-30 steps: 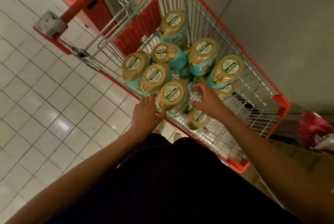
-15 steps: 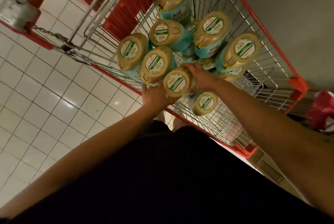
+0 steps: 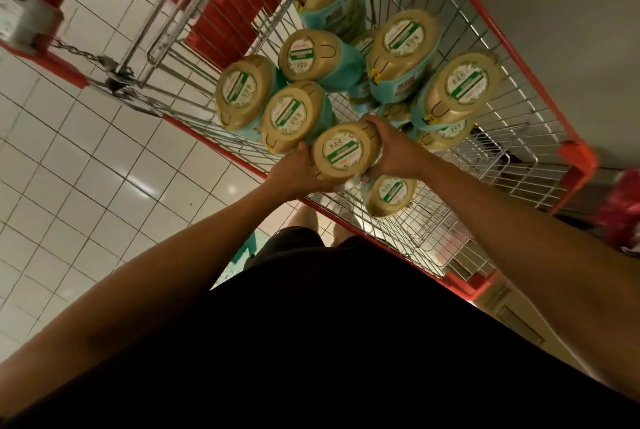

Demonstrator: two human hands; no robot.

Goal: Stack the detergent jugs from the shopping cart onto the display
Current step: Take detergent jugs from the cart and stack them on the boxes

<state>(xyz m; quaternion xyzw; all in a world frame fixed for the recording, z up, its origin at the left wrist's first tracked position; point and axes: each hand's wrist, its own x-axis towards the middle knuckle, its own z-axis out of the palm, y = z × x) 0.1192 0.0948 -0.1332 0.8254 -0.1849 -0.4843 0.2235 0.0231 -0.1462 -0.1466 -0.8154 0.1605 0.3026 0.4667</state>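
A wire shopping cart with red trim holds several teal detergent jugs with tan tops, seen from above. One jug sits at the cart's near edge, raised between both hands. My left hand presses its left side and my right hand wraps its right side. Another jug stands lower in the cart just right of it. More jugs crowd the cart behind. The display is not in view.
White tiled floor lies to the left. The cart's red handle with a coin lock is at the upper left. A grey wall runs along the right, with a red bag at the right edge.
Both hands closed on the nearest jug and lifted it slightly above the others. The view moved closer over the cart.
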